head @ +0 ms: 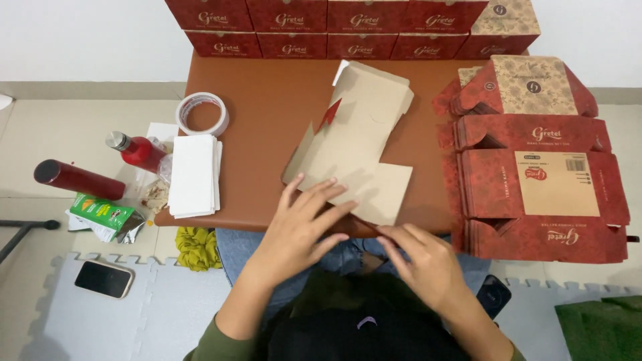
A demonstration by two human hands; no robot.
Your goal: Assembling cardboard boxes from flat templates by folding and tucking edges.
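Note:
A flat, unfolded cardboard box blank [358, 144] lies brown side up on the low brown table [267, 113], one red flap tip showing near its middle. My left hand [304, 224] presses flat on the blank's near edge with fingers spread. My right hand [421, 257] pinches the blank's near flap at the table's front edge, folding it. Both hands touch the same blank.
A stack of flat red box blanks [535, 180] lies at the table's right. Assembled red boxes [334, 27] line the back. A tape roll [202, 113] and white sheets [192, 175] sit left. On the floor: red bottles [137, 150], snack packet [103, 214], phone [103, 279], yellow cloth [197, 247].

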